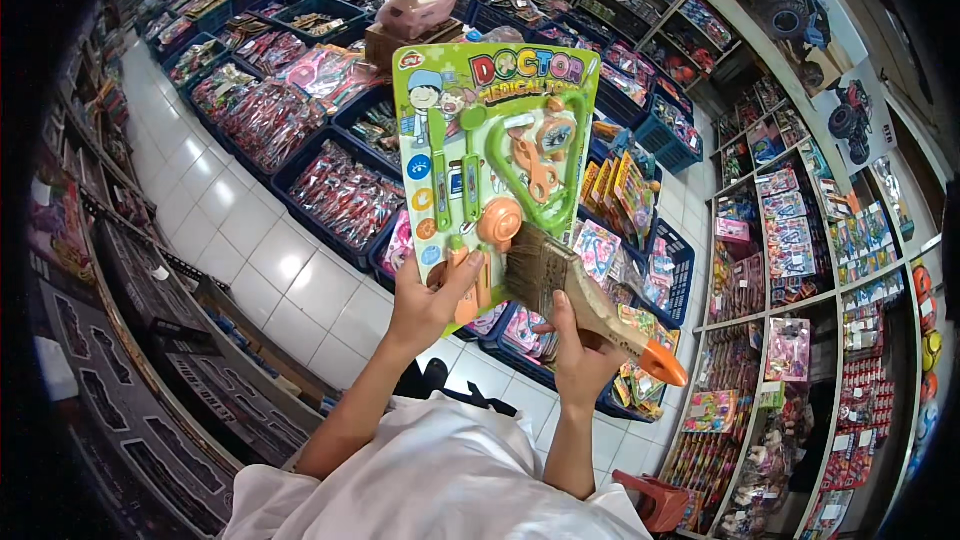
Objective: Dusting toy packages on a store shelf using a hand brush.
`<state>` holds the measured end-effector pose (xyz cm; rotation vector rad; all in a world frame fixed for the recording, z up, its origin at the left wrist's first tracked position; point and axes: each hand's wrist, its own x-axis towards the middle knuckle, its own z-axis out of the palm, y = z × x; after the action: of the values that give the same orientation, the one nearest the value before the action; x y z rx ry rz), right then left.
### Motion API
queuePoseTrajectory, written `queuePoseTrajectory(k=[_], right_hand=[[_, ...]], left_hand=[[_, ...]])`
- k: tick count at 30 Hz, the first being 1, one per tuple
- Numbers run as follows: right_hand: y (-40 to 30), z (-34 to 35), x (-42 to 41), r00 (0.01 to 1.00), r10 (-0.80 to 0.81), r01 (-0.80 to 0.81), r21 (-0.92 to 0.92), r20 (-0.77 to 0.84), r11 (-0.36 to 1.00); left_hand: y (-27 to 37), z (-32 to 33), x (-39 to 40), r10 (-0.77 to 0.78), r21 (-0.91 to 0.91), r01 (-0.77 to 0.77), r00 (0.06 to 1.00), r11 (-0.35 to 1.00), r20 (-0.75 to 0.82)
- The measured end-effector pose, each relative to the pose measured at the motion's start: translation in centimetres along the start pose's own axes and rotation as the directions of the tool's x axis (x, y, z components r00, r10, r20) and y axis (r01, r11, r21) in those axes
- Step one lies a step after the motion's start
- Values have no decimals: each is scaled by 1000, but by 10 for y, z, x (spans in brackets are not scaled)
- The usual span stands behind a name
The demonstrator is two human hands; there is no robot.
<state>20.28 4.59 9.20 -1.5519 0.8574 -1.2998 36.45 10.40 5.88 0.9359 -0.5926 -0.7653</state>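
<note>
My left hand (433,307) grips the lower left corner of a carded toy doctor set (491,165), thumb on its front. The upright card is green and white, with green and orange plastic pieces. My right hand (581,360) holds a wide, flat paintbrush (577,289) with dark bristles and an orange-tipped wooden handle. The bristles lie over the lower right part of the card, beside the round orange piece; whether they touch it is hard to tell.
Dark blue plastic baskets (341,229) of packaged toys stand on the white tiled floor (277,262) ahead. Shelves (772,315) of packaged goods line the right side. Large dark boxes (172,382) are at the left. A red plastic stool (652,499) stands at the lower right.
</note>
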Motion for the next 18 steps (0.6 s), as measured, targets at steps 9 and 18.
queuePoseTrajectory(k=[9,18], right_hand=[[6,-8,-15,971,-112,167,-258,213,952],[-7,-15,-14,968,-93,155,-261,235,953]], left_hand=[[-2,-1,3,54,18,-53,996,998,-75],[-6,-1,3,42,-14,-43,995,999,-93]])
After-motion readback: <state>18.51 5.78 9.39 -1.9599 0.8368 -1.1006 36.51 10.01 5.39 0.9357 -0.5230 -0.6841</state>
